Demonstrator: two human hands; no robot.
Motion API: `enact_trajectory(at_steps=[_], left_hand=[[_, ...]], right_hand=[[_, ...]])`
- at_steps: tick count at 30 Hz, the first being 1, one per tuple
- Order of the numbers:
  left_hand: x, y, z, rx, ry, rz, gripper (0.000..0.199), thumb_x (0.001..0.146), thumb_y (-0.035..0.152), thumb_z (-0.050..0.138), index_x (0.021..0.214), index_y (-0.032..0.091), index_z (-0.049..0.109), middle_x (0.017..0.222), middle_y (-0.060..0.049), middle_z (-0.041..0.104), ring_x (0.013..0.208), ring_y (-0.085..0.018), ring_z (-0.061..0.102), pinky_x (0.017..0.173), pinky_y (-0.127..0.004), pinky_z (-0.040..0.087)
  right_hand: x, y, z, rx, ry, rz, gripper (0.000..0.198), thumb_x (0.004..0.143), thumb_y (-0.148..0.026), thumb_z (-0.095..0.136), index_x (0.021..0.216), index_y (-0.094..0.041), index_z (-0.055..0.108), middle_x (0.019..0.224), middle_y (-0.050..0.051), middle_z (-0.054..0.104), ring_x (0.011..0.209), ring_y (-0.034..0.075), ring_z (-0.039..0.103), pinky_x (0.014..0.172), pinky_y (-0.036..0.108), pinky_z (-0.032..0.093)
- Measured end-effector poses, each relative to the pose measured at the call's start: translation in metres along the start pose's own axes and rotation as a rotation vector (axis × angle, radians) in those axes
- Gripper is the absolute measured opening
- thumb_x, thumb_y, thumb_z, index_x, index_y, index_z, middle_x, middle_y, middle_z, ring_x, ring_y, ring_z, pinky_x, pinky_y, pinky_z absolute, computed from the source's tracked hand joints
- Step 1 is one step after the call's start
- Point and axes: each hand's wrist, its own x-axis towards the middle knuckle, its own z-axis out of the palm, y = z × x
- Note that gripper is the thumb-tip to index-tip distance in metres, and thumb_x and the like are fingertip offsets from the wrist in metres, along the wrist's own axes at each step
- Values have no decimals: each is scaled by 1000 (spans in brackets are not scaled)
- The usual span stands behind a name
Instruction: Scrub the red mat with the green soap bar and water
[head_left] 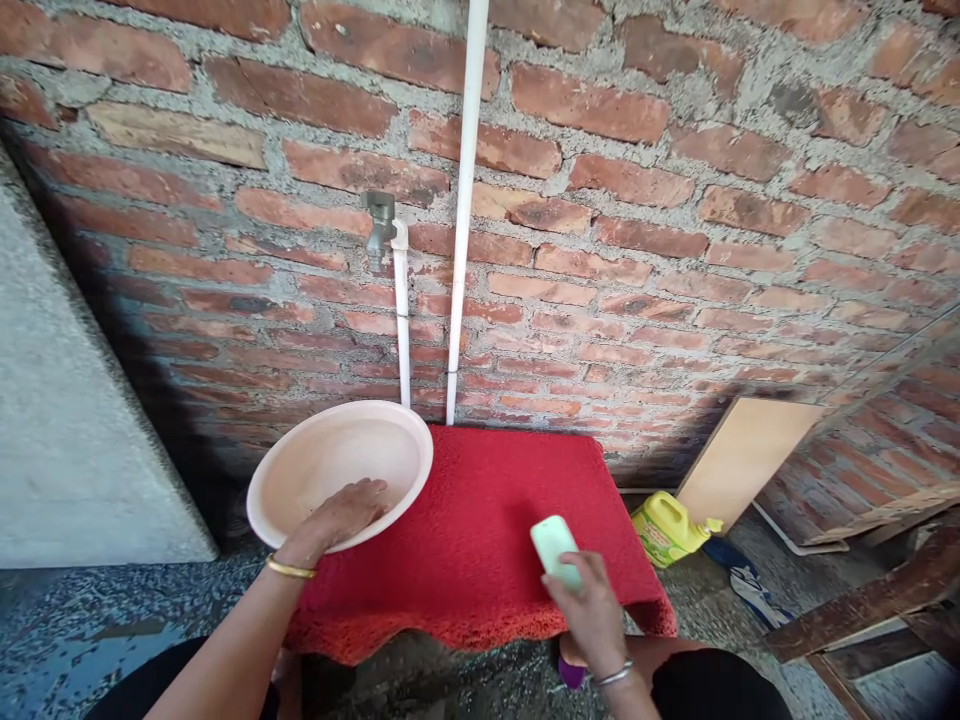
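Your left hand (349, 517) is inside the basin (337, 455) at the red cloth's (476, 520) left, grip unclear; your right hand (592, 610) holds a pale-green bar (553, 540) above its right half.

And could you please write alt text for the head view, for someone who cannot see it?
A person's right hand holds a pale green bar over a red cloth, while the left hand reaches over the near rim of a pale basin. Behind stands a brick wall with white pipes.
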Motion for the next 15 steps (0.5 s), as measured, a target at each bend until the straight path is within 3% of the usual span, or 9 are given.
enact_trajectory(at_steps=[3, 6, 9, 15], left_hand=[[-1, 1, -2, 3, -8, -12, 48, 92, 25, 41, 132, 13, 64, 139, -17, 66, 130, -29, 61, 112, -43, 44], [0, 0, -2, 20, -20, -5, 48, 93, 27, 40, 131, 13, 65, 138, -17, 66, 129, -29, 62, 112, -44, 45], [2, -1, -1, 45, -17, 6, 48, 94, 29, 38, 131, 15, 65, 140, -16, 65, 131, -29, 60, 113, -44, 44], [5, 1, 1, 68, -29, -18, 50, 95, 29, 38, 137, 14, 60, 142, -16, 63, 132, -28, 59, 111, -40, 45]], right_hand=[[-16, -39, 29, 17, -145, -138, 27, 80, -30, 69, 106, -29, 75, 122, 10, 68, 106, 29, 70, 96, 41, 57], [-16, -42, 31, -9, -124, -167, 31, 77, -26, 70, 108, -31, 76, 125, 8, 68, 114, 29, 68, 101, 41, 55], [-6, -11, 8, -34, -68, -59, 29, 79, -34, 66, 105, -27, 76, 120, 8, 69, 103, 27, 71, 94, 38, 57], [6, 81, -71, -183, 113, 324, 38, 73, -52, 61, 99, -26, 73, 103, 10, 69, 97, 29, 70, 96, 44, 55]])
